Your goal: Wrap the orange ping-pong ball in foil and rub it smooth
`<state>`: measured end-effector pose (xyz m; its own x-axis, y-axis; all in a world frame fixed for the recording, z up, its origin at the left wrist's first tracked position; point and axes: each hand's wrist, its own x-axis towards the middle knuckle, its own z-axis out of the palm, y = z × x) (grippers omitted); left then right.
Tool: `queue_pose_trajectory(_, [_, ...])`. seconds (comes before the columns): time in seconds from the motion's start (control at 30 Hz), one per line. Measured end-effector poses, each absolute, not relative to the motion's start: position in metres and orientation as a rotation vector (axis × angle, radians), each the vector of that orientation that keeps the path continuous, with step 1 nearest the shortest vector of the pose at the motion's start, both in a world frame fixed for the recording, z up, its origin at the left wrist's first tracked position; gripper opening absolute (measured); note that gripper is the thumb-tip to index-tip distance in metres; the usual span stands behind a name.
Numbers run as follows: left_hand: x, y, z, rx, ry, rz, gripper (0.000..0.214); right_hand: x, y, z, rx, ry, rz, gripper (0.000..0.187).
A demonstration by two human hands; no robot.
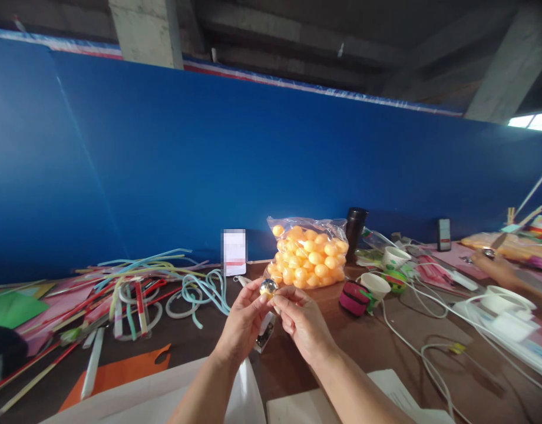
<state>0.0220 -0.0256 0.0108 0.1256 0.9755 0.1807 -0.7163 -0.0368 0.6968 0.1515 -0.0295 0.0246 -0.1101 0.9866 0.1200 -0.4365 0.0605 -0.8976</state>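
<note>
My left hand (244, 313) pinches a small ball (268, 287) between thumb and fingers. The ball looks shiny silver on top and orange-yellow lower down. My right hand (305, 323) has its thumb and fingers pressed together at the ball's lower right side; any small piece between those fingertips is too small to make out. Below my hands, a narrow clear packet (265, 334) with dark, glittering contents lies on the table, partly covered by my left hand. Just behind them stands a clear plastic bag (313, 253) full of orange balls.
A propped phone (234, 253) and a black bottle (356, 232) stand by the blue wall (209, 159). Coloured tubes (138, 277) and paper spread leftward. Paper cups (395, 258), a magenta pouch (354, 298) and white cables lie rightward. Another person's hand (492, 265) is at far right.
</note>
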Motion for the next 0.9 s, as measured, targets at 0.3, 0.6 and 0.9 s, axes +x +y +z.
queue_pose_trajectory(0.3, [0.0201, -0.0266, 0.0132, 0.844, 0.459, 1.435, 0.032, 0.1498, -0.0299, 0.0244, -0.729, -0.983, 1.425, 0.020])
queue_pose_trajectory(0.6, [0.0191, -0.0249, 0.0096, 0.854, 0.481, 1.439, 0.032, 0.1487, -0.0302, 0.0261, -0.751, -0.926, 1.477, 0.024])
queue_pose_trajectory(0.9, [0.0180, -0.0271, 0.0090, 0.877, 0.483, 1.405, 0.032, 0.1486, -0.0303, 0.0245, -0.761, -0.892, 1.491, 0.028])
